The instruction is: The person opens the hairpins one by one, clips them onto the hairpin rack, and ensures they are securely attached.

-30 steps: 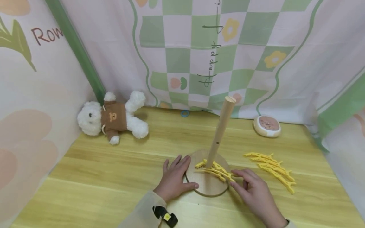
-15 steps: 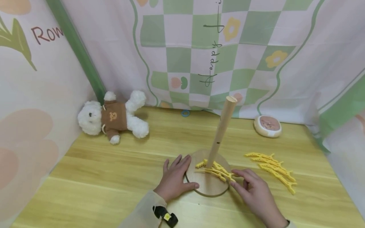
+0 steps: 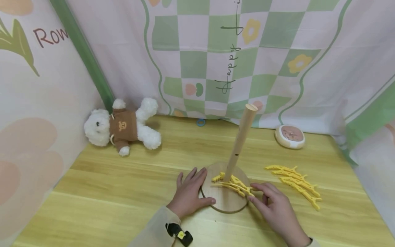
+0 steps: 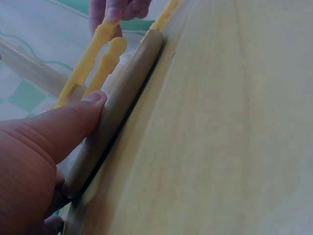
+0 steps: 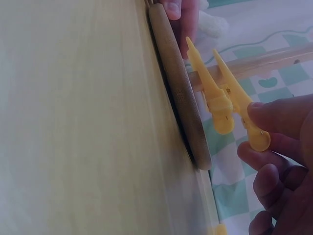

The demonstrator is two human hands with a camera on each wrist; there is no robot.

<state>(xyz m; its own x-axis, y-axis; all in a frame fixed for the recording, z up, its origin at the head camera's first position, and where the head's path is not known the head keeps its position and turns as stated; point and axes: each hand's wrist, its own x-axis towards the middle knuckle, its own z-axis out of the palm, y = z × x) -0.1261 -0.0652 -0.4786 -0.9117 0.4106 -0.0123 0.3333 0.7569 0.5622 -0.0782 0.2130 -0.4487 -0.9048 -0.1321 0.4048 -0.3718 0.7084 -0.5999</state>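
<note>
A round wooden base (image 3: 223,202) carries an upright wooden post (image 3: 243,130). My left hand (image 3: 189,193) rests at its left edge with fingers spread, the thumb (image 4: 90,105) lying on the rim in the left wrist view. Yellow hair clips lie low around the post's foot, one partly behind it (image 3: 237,180). With thumb and index finger, my right hand (image 3: 274,206) pinches the rounded end of a yellow hair clip (image 5: 242,105). Beside that, another yellow piece (image 5: 210,88) runs nearly parallel, its tapered tip pointing toward the post. Where these pieces join is unclear.
Several more yellow hair clips (image 3: 294,185) lie fanned out on the table (image 3: 123,206) to the right. At the back are a white plush toy (image 3: 123,127) in a brown top, a blue ring (image 3: 201,122) and a rounded white device (image 3: 290,136), before a checked curtain (image 3: 192,65).
</note>
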